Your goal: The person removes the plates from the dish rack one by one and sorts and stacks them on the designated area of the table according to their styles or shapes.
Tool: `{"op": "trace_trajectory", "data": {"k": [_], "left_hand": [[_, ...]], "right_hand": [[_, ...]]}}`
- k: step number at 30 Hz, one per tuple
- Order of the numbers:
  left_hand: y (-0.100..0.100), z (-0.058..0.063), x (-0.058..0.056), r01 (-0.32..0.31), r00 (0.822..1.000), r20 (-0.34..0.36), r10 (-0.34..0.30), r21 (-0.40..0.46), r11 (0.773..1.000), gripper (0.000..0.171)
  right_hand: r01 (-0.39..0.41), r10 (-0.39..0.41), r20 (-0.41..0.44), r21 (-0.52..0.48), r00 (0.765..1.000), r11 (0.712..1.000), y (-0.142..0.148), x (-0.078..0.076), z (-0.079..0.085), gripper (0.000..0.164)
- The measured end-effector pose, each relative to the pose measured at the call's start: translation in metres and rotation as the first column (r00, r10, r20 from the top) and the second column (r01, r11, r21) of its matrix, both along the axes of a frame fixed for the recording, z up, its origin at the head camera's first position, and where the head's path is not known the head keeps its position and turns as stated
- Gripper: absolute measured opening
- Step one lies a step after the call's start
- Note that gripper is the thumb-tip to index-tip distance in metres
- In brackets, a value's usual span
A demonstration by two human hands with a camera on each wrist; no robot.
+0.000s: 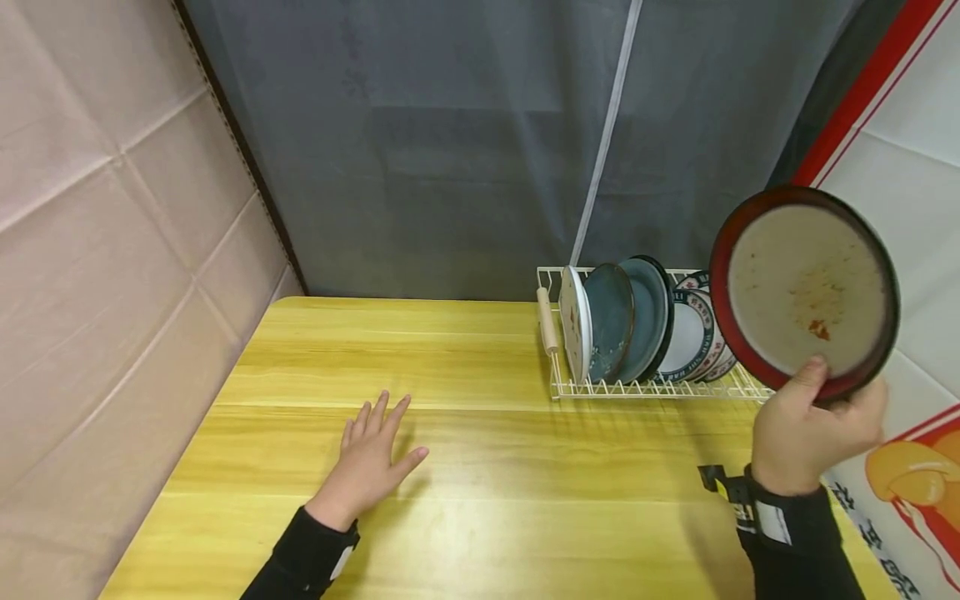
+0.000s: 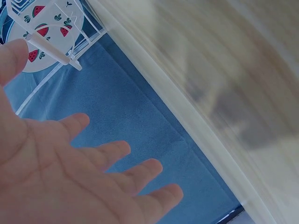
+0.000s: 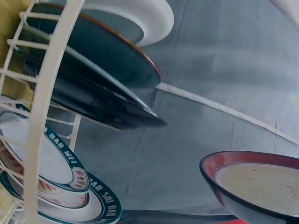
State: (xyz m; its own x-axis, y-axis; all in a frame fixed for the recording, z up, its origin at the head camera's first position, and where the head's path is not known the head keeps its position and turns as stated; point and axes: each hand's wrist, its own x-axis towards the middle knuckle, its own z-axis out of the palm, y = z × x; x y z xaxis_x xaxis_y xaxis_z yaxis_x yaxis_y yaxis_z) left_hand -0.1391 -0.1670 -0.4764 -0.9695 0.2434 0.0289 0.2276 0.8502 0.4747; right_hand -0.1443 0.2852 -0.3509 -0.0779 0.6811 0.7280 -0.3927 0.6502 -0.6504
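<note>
My right hand [image 1: 821, 429] grips the lower rim of a round plate [image 1: 806, 283], thumb on its face. The plate has a cream centre with brownish-red stains and a dark red rim, and is held up in front of the rack's right end. In the right wrist view the same plate [image 3: 257, 186] shows at lower right, apart from the rack. My left hand [image 1: 367, 467] hovers over the wooden table with fingers spread, holding nothing; in the left wrist view its palm [image 2: 60, 172] shows.
A cream wire dish rack [image 1: 551, 367] stands at the table's back right. In it stand a white plate with watermelon prints [image 2: 51, 28], blue plates [image 1: 648, 317] and several patterned-rim plates [image 1: 686, 337]. A grey curtain [image 1: 420, 167] hangs behind; a printed sheet [image 1: 922, 358] lines the right side.
</note>
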Motion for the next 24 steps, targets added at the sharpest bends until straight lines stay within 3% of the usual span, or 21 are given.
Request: {"op": "trace_trajectory", "data": {"k": [7,11,17,24], "left_hand": [[0.000,0.003,0.000,0.005,1.000,-0.007,-0.005,0.006,1.000,0.082],[0.001,0.004,0.000,0.005,1.000,-0.006,-0.005,0.011,1.000,0.082],[0.001,0.003,0.000,0.001,1.000,-0.015,-0.001,0.004,1.000,0.082],[0.002,0.004,-0.001,0.015,0.999,-0.030,-0.015,0.019,1.000,0.083]], "right_hand": [[-0.037,0.038,0.019,-0.055,0.999,0.998,-0.018,0.007,-0.004,0.024],[-0.101,0.101,-0.002,-0.040,0.995,0.994,-0.026,0.009,-0.011,0.023],[-0.246,0.246,-0.009,0.010,0.969,0.969,-0.035,0.009,-0.023,0.024],[-0.328,0.329,0.039,-0.031,0.943,0.944,-0.043,0.008,-0.044,0.021]]}}
